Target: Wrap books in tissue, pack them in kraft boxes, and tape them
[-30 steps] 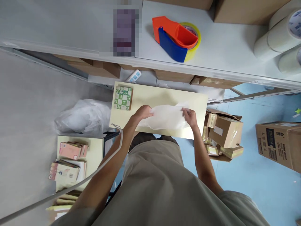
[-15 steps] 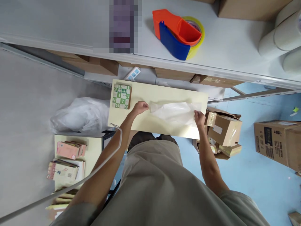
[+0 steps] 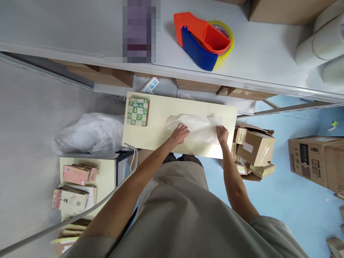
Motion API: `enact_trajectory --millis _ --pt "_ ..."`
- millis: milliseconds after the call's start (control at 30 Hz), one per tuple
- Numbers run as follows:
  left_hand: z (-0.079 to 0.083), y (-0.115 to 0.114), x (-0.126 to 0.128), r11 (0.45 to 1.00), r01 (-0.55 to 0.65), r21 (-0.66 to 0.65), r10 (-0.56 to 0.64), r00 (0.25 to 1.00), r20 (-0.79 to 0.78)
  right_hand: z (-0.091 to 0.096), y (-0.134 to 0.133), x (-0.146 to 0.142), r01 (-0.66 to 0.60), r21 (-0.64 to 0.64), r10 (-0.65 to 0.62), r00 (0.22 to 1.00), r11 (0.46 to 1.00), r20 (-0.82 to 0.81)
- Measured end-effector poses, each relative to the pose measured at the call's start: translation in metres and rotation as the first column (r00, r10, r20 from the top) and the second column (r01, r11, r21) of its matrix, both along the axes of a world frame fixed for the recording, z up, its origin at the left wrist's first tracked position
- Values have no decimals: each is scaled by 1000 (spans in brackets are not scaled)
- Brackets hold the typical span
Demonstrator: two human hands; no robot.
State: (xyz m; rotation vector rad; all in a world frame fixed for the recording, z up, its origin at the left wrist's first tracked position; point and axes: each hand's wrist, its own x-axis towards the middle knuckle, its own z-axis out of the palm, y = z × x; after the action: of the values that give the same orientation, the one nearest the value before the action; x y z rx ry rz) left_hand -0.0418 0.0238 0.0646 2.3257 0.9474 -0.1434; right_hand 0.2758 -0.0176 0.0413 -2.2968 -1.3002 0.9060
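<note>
A thin white plastic bag (image 3: pixel 197 125) lies spread on a pale yellow table (image 3: pixel 161 118) below me. My left hand (image 3: pixel 180 133) rests on the bag's near left part with its fingers laid flat. My right hand (image 3: pixel 222 134) pinches the bag's right edge near the table's right end. A green-and-white chequered board in a wooden frame (image 3: pixel 138 111) sits on the table's far left corner, well apart from both hands.
An orange-and-blue tape dispenser (image 3: pixel 202 40) and large white rolls (image 3: pixel 319 39) sit on the grey shelf above. Taped cardboard boxes (image 3: pixel 254 148) stand right of the table, a bigger box (image 3: pixel 317 163) farther right. A white bag (image 3: pixel 90 133) and stacked booklets (image 3: pixel 73 186) lie left.
My left hand has moved right from the bag's left end onto its middle and flattened. The right hand has shifted slightly left, and the bag now lies flatter on the table.
</note>
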Motion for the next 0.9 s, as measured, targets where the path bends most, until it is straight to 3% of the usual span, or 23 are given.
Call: enact_trajectory --millis 67,133,333,433,600,700,767,833,900 --pt "-7 -4 -1 998 58 -26 -59 996 -66 -1 0 1 50 -16 -50 999 999 15" --pt "-11 -6 -11 999 35 -37 -39 992 -120 -3 -1 4 86 -33 -85 996 996 28" --pt "-10 -2 -61 972 -189 138 211 963 -169 -13 -3 -2 56 -18 -56 998 998 -24" --pt "-11 -4 -76 959 -243 142 269 940 -208 -18 3 -12 29 -10 -29 999 1000 -29" --pt "-13 -21 -81 962 -260 82 272 934 -230 -17 12 -20 54 -74 -49 996 996 71" --pt "-11 -27 -75 938 -334 94 347 917 -200 -13 12 -23 92 13 -92 968 996 233" --pt "-11 -22 -68 903 -411 125 427 887 -172 -11 12 -33 21 104 -51 954 994 294" --pt "-13 -10 -58 875 -464 139 481 866 -136 -12 13 -53 -141 125 102 955 982 278" --pt "-21 5 -47 886 -452 102 461 881 -103 -17 15 -79 -325 100 296 927 940 230"
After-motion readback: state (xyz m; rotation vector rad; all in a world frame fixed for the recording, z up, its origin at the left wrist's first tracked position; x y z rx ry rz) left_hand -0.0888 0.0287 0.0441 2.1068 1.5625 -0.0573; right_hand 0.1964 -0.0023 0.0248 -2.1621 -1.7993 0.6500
